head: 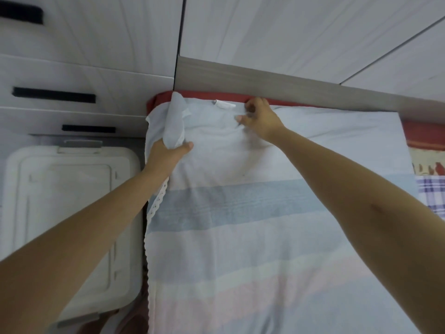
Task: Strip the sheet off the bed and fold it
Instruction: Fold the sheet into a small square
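A pale sheet (240,249) with blue and pink bands and a lace edge lies spread over the bed. My left hand (166,155) grips the sheet's bunched far-left corner, which stands up from the fist. My right hand (260,116) is at the sheet's far edge by the headboard, fingers curled and pinching the fabric there. A small white label (224,104) shows on that edge between the two hands. Red bedding (204,95) shows beneath the sheet along the far edge.
A grey wooden headboard (289,85) runs along the far side, with white cabinet panels above. To the left stand white drawers with black handles (54,95) and a white plastic bin lid (69,201). Patterned bedding (428,169) lies at the right edge.
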Demonstrator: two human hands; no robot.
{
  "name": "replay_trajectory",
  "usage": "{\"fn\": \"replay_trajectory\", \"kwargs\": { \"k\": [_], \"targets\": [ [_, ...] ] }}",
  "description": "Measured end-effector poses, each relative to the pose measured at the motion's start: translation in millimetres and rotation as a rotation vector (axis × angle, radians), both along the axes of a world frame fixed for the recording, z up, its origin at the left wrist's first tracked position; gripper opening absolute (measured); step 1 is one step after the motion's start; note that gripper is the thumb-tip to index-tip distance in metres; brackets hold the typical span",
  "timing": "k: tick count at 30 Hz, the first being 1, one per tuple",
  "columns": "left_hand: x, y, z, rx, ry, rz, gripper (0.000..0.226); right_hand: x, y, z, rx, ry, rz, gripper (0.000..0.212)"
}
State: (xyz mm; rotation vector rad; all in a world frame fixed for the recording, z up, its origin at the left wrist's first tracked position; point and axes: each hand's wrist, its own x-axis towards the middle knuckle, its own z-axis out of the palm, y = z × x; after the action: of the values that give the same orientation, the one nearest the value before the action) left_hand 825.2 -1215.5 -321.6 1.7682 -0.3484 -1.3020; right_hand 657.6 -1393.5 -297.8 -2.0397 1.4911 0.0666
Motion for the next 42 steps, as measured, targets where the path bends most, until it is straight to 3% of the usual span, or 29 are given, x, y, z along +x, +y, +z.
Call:
{"fn": "replay_trajectory", "kwargs": {
  "k": [2, 4, 7, 9, 13, 17, 22, 25, 28, 30, 32, 34, 38, 40, 42],
  "targets": [
    [-1.2, -4.8, -1.3, 0.009, -0.027, 0.057, 0.060, 7.3, -0.7, 0.2, 0.069, -0.008, 0.047, 0.045],
    [0.1, -7.1, -0.8, -0.016, -0.059, 0.056, 0.058, 14.4, 1.7, 0.0, 0.051, 0.077, 0.124, 0.034],
    [5.3, -6.9, -3.7, -0.048, -0.132, 0.081, 0.041, 21.8, 10.3, 0.9, -0.222, 0.172, 0.191, 0.011],
    [12.4, -4.5, -8.5, -0.087, -0.146, 0.169, 0.035, 25.5, 15.6, 0.6, -0.296, 0.037, 0.105, 0.017],
    [37.2, 4.9, -17.4, -0.148, -0.290, 0.321, 0.029, 44.8, 12.4, -3.0, -0.258, -0.180, -0.104, 0.021],
    [58.9, 9.5, -33.7, -0.018, -0.370, 0.361, 0.031, 67.9, 26.4, -10.1, -0.170, -0.293, -0.099, 0.032],
    [57.1, 4.1, -47.7, 0.102, -0.139, 0.042, 0.034, 76.8, 58.1, -20.3, -0.268, -0.183, 0.226, 0.069],
    [58.8, -1.3, -46.0, 0.104, 0.169, 0.142, 0.058, 81.1, 75.7, -25.4, -0.324, 0.012, 0.440, 0.063],
    [60.8, -1.1, -47.0, 0.042, 0.126, 0.211, 0.057, 77.0, 97.9, -34.3, -0.314, 0.141, 0.606, 0.058],
    [65.4, 0.4, -46.7, 0.036, -0.024, 0.190, 0.042, 67.4, 115.5, -42.2, -0.227, 0.214, 0.522, 0.056],
    [72.1, 3.6, -43.9, 0.023, -0.055, 0.125, 0.035, 56.3, 140.2, -48.6, -0.165, 0.289, 0.316, 0.056],
    [78.9, 9.7, -39.0, 0.023, -0.060, 0.007, 0.042, 51.2, 174.3, -49.8, -0.161, 0.293, 0.119, 0.057],
    [61.6, 38.0, -37.0, 0.084, -0.277, -0.057, 0.061, 31.1, 248.9, -46.5, -0.295, 0.189, 0.169, 0.056],
    [36.1, 66.2, -32.4, 0.158, -0.405, -0.096, 0.071, -4.9, 287.9, -48.6, -0.149, 0.230, 0.001, 0.058],
    [1.9, 103.1, -24.9, 0.123, -0.548, -0.245, 0.070, -53.6, 333.3, -46.9, 0.018, 0.330, -0.336, 0.062]
  ]
}}
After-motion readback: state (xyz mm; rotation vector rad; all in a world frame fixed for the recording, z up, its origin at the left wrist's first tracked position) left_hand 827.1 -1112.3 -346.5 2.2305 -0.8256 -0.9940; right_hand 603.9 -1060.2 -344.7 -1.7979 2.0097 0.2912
